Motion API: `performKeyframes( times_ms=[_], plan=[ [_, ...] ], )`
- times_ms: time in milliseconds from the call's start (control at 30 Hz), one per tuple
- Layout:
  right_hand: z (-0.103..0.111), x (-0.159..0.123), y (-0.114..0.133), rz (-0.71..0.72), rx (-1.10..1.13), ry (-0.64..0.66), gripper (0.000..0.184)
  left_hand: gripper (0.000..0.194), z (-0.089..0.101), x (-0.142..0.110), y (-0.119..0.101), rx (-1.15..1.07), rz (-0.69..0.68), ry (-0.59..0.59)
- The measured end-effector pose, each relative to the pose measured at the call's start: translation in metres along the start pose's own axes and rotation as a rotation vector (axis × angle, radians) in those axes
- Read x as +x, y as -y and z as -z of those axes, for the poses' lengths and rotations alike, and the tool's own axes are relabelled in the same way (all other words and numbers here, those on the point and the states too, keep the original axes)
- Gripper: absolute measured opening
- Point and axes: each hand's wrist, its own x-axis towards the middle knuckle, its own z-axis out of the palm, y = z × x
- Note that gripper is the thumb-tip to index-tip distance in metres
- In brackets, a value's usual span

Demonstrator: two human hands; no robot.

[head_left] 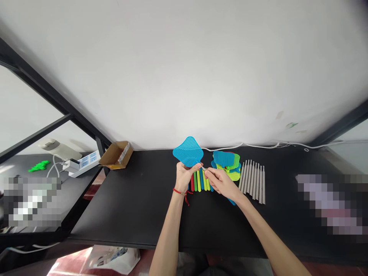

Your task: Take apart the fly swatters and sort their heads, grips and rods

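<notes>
My left hand is closed around the neck of a blue perforated swatter head, held upright above the black table. My right hand pinches a thin grey rod whose tip meets the neck of that head. Under both hands lies a row of coloured plastic handles in red, green, yellow and blue. Just to the right sits a pile of blue and green swatter heads.
Several grey rods lie side by side at the right of the pile. An open cardboard box stands at the table's back left corner. A white cable runs along the wall. A power strip lies on the neighbouring table at left.
</notes>
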Motion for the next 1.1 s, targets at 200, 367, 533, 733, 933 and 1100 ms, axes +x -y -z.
performKeyframes(
  times_ms=[200,367,533,733,933,1100],
  plan=[
    [0.001,-0.002,-0.001,-0.010,0.034,0.047,0.040,0.023,0.007,0.004,0.002,-0.073,-0.014,-0.039],
    [0.004,-0.003,-0.002,-0.067,0.079,0.126,0.041,0.021,0.016,0.009,0.004,-0.191,-0.033,-0.111],
    [0.011,-0.006,0.003,-0.137,0.067,0.191,0.041,0.021,0.021,0.013,0.005,-0.272,-0.056,-0.174],
    [0.026,-0.012,0.005,-0.186,0.013,0.245,0.045,0.021,0.032,0.018,0.007,-0.367,-0.099,-0.275],
    [0.053,-0.021,0.013,-0.243,-0.093,0.284,0.046,0.023,0.027,0.015,0.006,-0.380,-0.100,-0.347],
    [0.071,-0.029,0.015,-0.284,-0.097,0.319,0.047,0.021,0.012,0.010,0.006,-0.361,-0.121,-0.306]
  ],
)
